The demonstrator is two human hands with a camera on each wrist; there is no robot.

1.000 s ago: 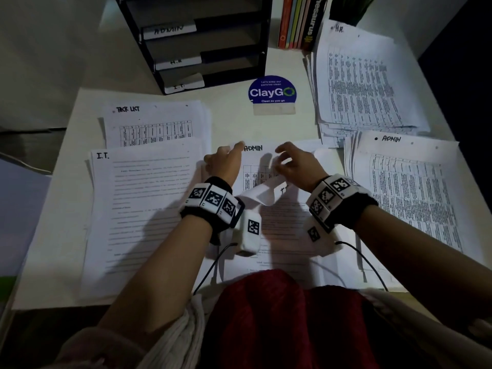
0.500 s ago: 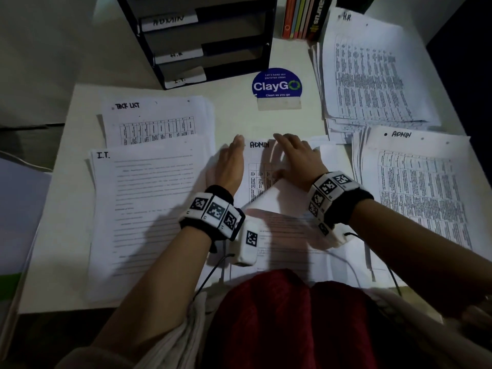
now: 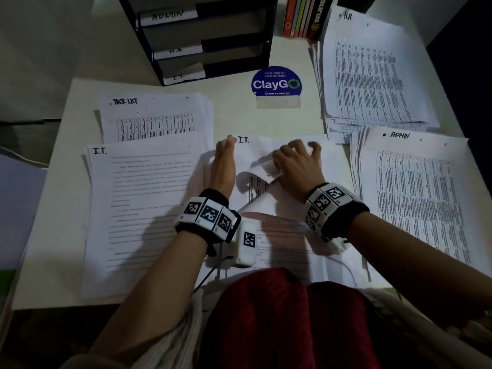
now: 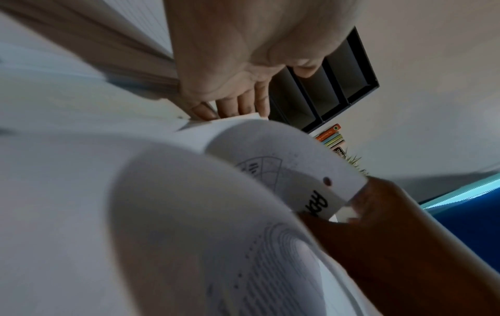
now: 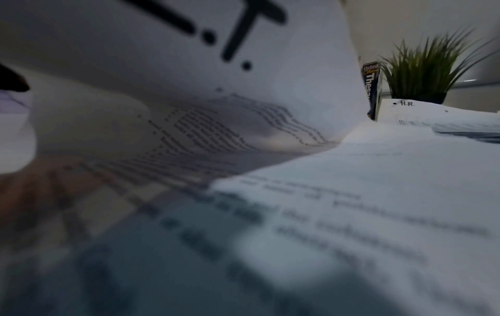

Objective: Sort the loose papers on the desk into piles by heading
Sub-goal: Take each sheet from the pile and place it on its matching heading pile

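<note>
A loose stack of papers point(image 3: 287, 235) lies in front of me at the desk's middle. My right hand point(image 3: 295, 163) curls over its top sheet, a table page headed ADMIN point(image 3: 257, 183), and holds its top edge rolled back toward me. The left wrist view shows that rolled ADMIN sheet point(image 4: 297, 171) pinched by my right hand point(image 4: 392, 224). Under it a sheet headed I.T. point(image 3: 255, 147) is bared. My left hand point(image 3: 225, 166) lies with straight fingers along the stack's left edge, fingertips by the I.T. heading.
Sorted piles surround the stack: I.T. point(image 3: 149, 198) at the left, TASK LIST point(image 3: 154, 115) behind it, H.R. point(image 3: 370, 75) at the back right, ADMIN point(image 3: 418, 187) at the right. A black labelled tray rack point(image 3: 207, 38), books point(image 3: 306, 14) and a ClayGo sticker point(image 3: 277, 85) are at the back.
My right hand has rolled the ADMIN sheet's top edge back toward me, uncovering the I.T. sheet beneath. My left hand stayed at the stack's left edge, fingers now straight.
</note>
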